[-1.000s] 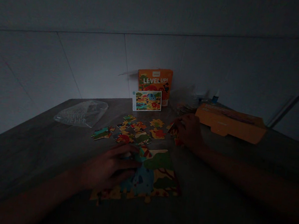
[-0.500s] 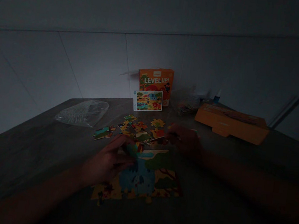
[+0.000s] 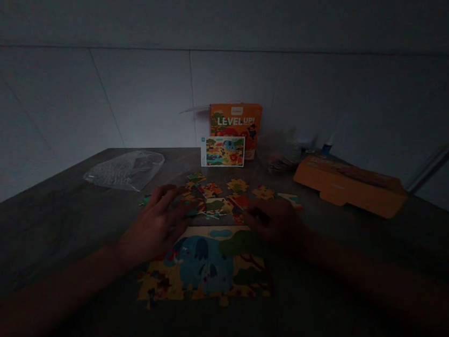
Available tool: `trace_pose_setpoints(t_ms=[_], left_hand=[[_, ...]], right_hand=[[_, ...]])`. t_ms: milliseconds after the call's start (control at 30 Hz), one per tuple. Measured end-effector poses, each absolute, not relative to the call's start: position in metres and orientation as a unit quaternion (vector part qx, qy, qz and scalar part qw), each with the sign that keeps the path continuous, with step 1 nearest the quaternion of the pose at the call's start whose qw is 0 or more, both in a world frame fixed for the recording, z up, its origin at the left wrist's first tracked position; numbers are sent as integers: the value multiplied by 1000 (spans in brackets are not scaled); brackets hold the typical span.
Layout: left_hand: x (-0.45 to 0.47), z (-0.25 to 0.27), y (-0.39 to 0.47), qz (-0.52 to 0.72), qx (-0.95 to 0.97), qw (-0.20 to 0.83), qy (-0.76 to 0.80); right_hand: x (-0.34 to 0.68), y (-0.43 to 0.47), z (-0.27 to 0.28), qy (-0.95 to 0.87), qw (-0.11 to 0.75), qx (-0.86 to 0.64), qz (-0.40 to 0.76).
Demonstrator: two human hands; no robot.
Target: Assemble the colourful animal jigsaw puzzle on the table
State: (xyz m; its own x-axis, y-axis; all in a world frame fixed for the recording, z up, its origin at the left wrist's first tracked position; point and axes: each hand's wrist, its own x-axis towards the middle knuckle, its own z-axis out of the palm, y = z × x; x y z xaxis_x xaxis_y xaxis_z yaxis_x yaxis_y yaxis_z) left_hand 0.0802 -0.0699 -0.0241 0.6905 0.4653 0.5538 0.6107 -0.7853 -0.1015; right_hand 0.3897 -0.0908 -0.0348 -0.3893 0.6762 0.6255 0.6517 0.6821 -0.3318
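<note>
Beside the loose pieces [image 3: 217,205], the right hand [image 3: 281,224] may hold one.

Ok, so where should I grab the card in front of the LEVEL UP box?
Probably by its left edge, coming from the left: the card stands upright before the box, and that edge juts slightly past it, so a pinch could reach front and back. The right edge has the box behind it, leaving less room.

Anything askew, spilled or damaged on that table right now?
Nothing clearly stands out, though the picture is dim. The loose puzzle pieces lie scattered at varied angles beyond the joined elephant section, but I see none bent or torn.
</note>
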Motion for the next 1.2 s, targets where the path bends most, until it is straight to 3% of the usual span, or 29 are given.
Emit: trace_pose_setpoints(t_ms=[133,267,467,800,1200], left_hand=[[86,-21,-82,-230,-950,88,-195],[91,-19,-88,-199,-968,73,-133],[87,-18,-82,-236,-963,89,-96],[87,-17,-80,-242,-965,74,-70],[85,-19,-79,-222,-971,38,-76]], right_hand=[[378,-106,-28,-789,415,-429,146],[373,-111,-31,-821,347,-390,231],[379,-103,-36,-897,228,-318,205],[379,-104,-30,-876,199,-376,227],[378,-108,-25,-883,178,-398,172]])
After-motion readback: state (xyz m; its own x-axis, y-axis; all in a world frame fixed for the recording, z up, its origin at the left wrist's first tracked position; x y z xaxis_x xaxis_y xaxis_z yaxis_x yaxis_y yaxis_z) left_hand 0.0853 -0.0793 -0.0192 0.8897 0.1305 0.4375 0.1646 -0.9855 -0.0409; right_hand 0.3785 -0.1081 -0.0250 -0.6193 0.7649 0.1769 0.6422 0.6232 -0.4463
